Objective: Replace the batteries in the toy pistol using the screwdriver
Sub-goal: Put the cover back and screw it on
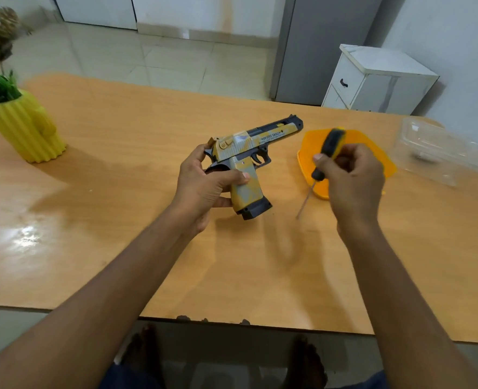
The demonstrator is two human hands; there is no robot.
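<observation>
Toy pistol (253,158) held above the middle of the desk (119,178), grip gripped by left hand (204,186), muzzle pointing away and right. Screwdriver (326,155) pinched in right hand (352,181), blurred tip down, just above desk, beside orange lid (383,153). Clear plastic box (440,153) near right edge; yellow vase (24,127) near left edge. Bare wood along the near edge.

Single head-worn wide-angle view; looks forward and down from above the near edge of the wooden table (119,248); forearms run up from the bottom corners; near to the tabletop; tiled floor and white cabinet (372,80) beyond the far edge.
</observation>
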